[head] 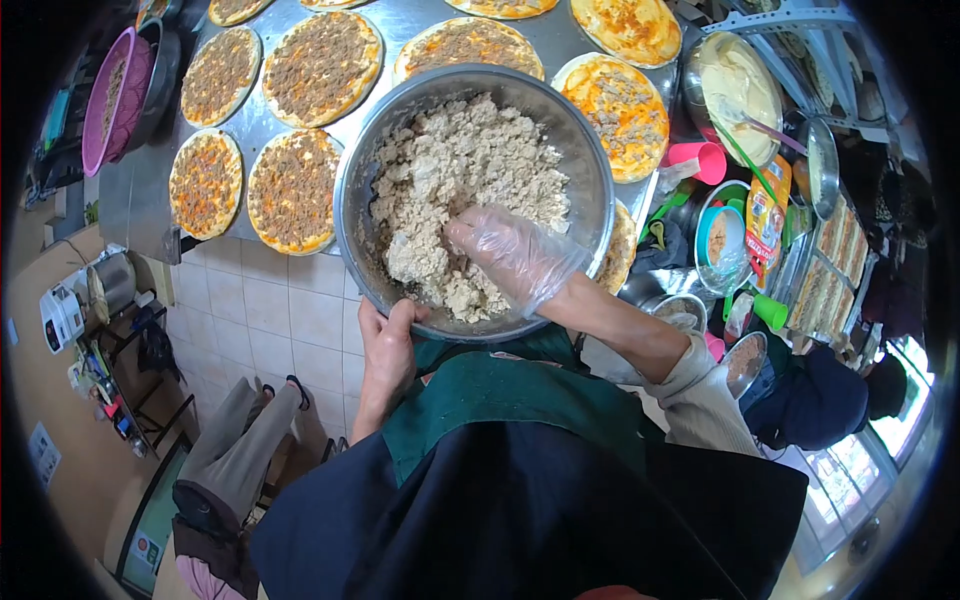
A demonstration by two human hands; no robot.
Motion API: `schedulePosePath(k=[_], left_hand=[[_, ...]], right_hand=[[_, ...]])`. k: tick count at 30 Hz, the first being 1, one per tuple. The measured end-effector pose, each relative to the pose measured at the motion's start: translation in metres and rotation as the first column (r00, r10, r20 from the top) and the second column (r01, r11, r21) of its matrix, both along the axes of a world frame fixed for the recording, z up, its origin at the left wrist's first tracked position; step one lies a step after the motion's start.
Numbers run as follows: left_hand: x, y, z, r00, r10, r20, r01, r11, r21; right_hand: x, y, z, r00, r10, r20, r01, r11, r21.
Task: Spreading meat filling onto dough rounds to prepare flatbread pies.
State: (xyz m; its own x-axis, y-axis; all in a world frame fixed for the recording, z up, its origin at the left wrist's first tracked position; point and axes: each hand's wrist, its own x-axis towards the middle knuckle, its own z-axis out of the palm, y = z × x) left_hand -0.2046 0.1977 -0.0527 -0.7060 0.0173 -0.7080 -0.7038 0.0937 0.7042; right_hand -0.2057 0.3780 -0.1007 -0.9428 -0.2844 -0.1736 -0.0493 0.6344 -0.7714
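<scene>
My left hand grips the near-left rim of a wide metal bowl, thumb over the edge. Pale crumbled filling, perhaps ground meat, fills much of the bowl. In a clear plastic glove, my right hand reaches into the crumbles; its fingertips are partly buried, so their grip is unclear. Beyond the bowl, flat dough rounds lie on a metal table. Brown crumbles cover several, such as one round. Another round has them only in patches, and a far-right one shows orange sauce without crumbles.
A pink plastic basket stands at the table's left end. To the right are a bowl of cream, a pink cup, a green cup and a tray of layered food. One person is lower left, another right.
</scene>
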Motion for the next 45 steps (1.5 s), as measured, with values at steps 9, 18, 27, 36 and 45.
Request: schedulePosePath(k=[9,18,27,36,45], left_hand=[[-0.002,-0.003,-0.004,0.997,-0.026,0.079,0.025,1.0,0.004],[0.001,-0.008,-0.013,0.998,0.05,0.028,-0.05,0.999,-0.001],[0.001,0.001,0.004,0.994,0.089,0.071,-0.084,0.994,-0.068],[0.009,0.01,0.012,0.969,0.244,0.044,-0.236,0.962,-0.14],[0.013,0.005,0.011,0.968,0.246,0.042,-0.24,0.965,-0.106]], right_hand=[[0.005,0.019,-0.019,0.981,-0.179,-0.073,0.168,0.977,-0.133],[-0.019,0.143,0.017,0.775,-0.398,0.492,0.629,0.566,-0.533],[-0.048,0.279,-0.108,0.883,-0.461,-0.092,0.446,0.758,0.477],[-0.08,0.268,-0.126,0.915,-0.325,-0.241,0.404,0.76,0.508],[-0.081,0.216,-0.106,0.92,-0.342,-0.191,0.385,0.878,0.283]])
